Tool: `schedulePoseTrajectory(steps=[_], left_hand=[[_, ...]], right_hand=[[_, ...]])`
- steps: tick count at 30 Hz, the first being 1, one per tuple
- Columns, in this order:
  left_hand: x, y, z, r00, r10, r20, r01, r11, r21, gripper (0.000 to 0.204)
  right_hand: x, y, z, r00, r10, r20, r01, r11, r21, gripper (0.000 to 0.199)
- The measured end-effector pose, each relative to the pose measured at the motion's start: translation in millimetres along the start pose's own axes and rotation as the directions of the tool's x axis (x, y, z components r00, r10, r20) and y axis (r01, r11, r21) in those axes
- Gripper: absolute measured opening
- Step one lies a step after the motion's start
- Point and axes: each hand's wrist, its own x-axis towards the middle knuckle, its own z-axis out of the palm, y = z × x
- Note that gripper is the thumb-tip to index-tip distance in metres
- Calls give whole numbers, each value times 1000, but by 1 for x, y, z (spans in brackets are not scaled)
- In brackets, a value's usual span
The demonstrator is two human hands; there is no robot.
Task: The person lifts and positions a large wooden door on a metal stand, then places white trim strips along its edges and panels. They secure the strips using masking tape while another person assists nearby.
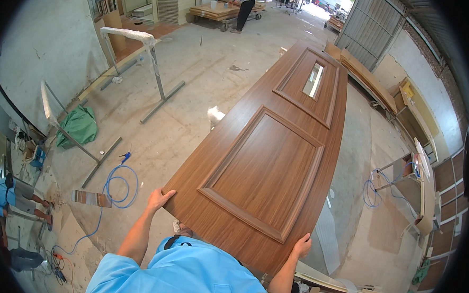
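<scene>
Door of brown wood-grain veneer (277,148), long and rectangular, lies flat and roughly level above the concrete floor (194,107), its long axis running from the person's chest away toward the upper right of the view, near end against the blue shirt (185,271), far end toward the stacked boards (365,74) by the wall. Its face carries two raised, framed panels: a large plain one nearer the person, and a smaller one beyond it with a narrow upright slot cut through, pale floor showing inside. The grain runs lengthwise, and the edges look clean and square.

The left hand (159,198) is clamped on the near left corner, fingers curled over the top edge. The right hand (302,246) grips the near right corner, fingers wrapped on the edge.

A coiled blue hose (121,185) lies on the floor to the left, near a grey metal trestle stand (154,62) and a green bag (79,125). Another person (244,4) stands far off by a low cart.
</scene>
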Motion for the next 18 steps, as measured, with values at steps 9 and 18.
schedulePoseTrajectory(steps=[9,18], left_hand=[[6,-6,2,999,-12,33,15,996,-93,64],[15,-15,11,997,23,-75,-30,996,-88,62]], right_hand=[[0,-2,-2,1000,-5,2,5,1000,3,67],[-1,-1,0,1000,-15,-18,15,1000,20,65]])
